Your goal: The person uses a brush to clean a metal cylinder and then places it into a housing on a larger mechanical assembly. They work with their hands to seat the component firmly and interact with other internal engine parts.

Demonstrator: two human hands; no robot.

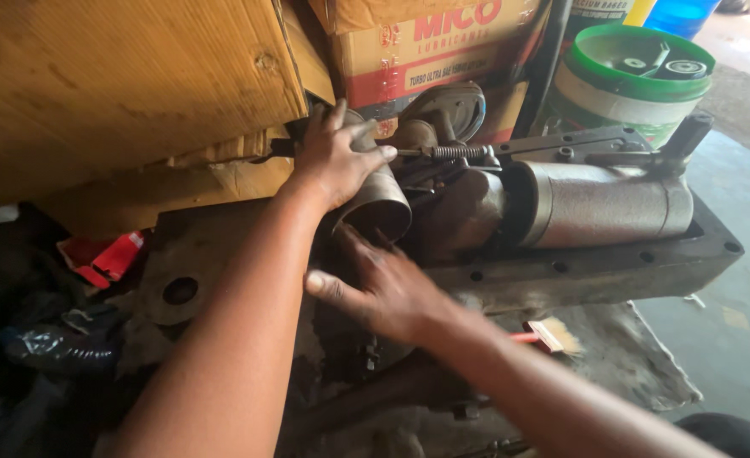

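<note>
My left hand [334,157] rests over the top of a short metal tube [379,206] with an open round mouth, fingers spread across it. My right hand [383,284] sits just below that mouth, fingers splayed against the dark greasy machine body [460,220]. To the right lies a grey metal cylinder [599,203] on a heavy flanged plate [587,271] with bolt holes. A thin rod with a coil spring [458,153] runs from beside my left fingers toward the cylinder.
A wooden board [120,85] leans at upper left, cardboard boxes [430,51] behind. A green-lidded white bucket [633,80] stands at upper right. A small paintbrush [549,335] lies on the oily floor. Red scraps [103,259] and a plate with a round hole [180,291] lie left.
</note>
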